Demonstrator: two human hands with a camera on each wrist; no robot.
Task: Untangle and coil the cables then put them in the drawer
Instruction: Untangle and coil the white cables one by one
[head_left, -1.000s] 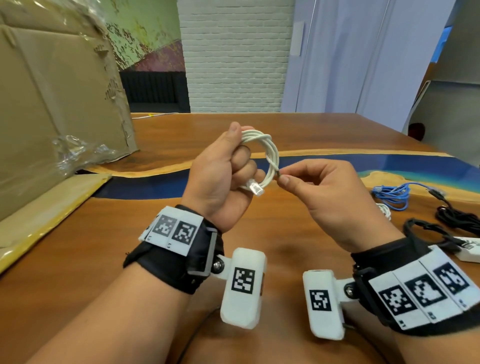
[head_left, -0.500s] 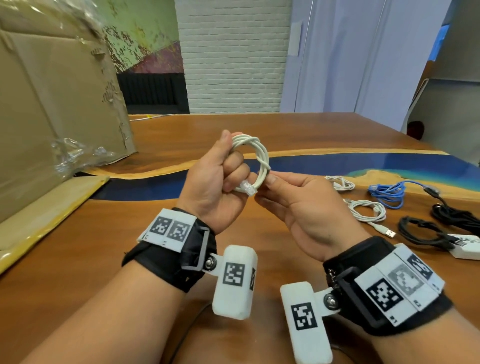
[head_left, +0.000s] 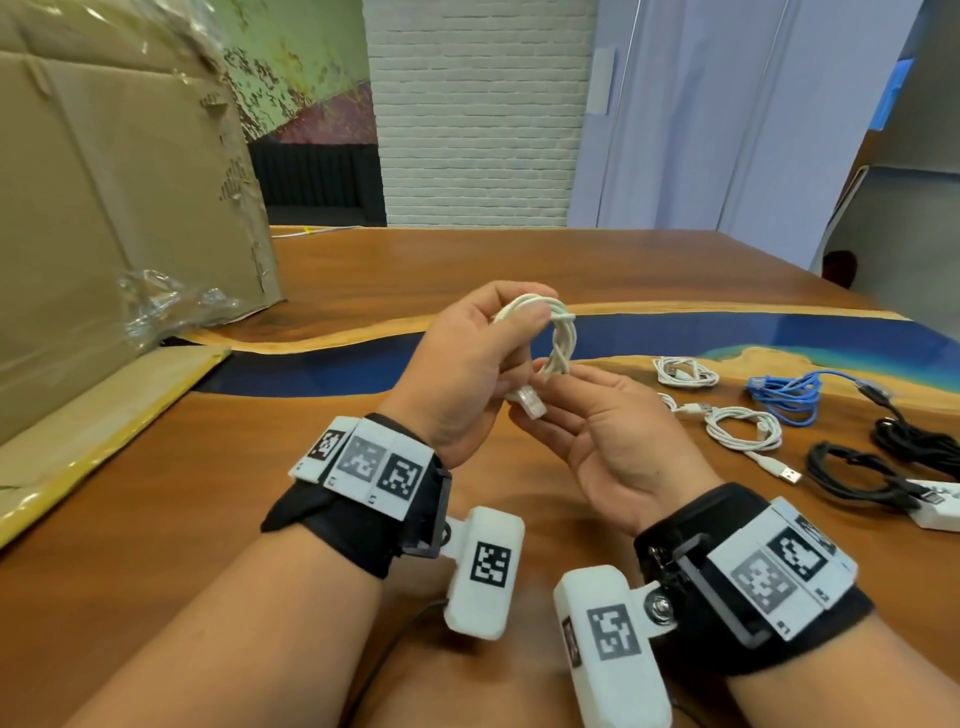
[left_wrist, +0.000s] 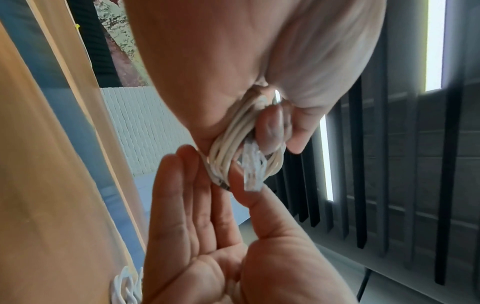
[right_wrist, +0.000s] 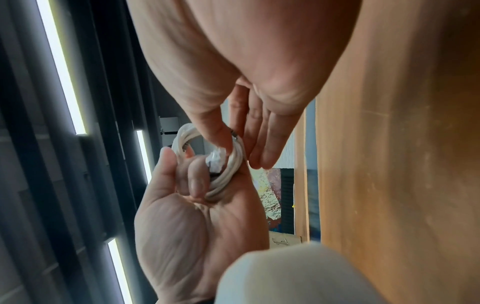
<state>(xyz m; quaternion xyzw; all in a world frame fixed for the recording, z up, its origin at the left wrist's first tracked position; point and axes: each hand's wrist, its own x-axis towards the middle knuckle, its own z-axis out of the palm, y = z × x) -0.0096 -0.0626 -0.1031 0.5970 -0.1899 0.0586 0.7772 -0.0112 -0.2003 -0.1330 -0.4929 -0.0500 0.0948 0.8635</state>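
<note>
A white cable is wound into a small coil, held up over the wooden table. My left hand grips the coil's left side, thumb on top and fingers curled through the loop. The clear plug sticks out below those fingers. My right hand is turned palm up beneath the coil and pinches its lower strands between thumb and fingers. The left wrist view shows the coil and plug close up, with the right thumb pressed on them. In the right wrist view the coil sits between both hands.
A large cardboard box stands at the left. To the right lie two white USB cables, a blue cable, black cables and a white adapter. No drawer is in view.
My right hand has turned palm up and moved in under the coil, now pinching its lower strands. The left hand keeps its grip and has tilted the coil.
</note>
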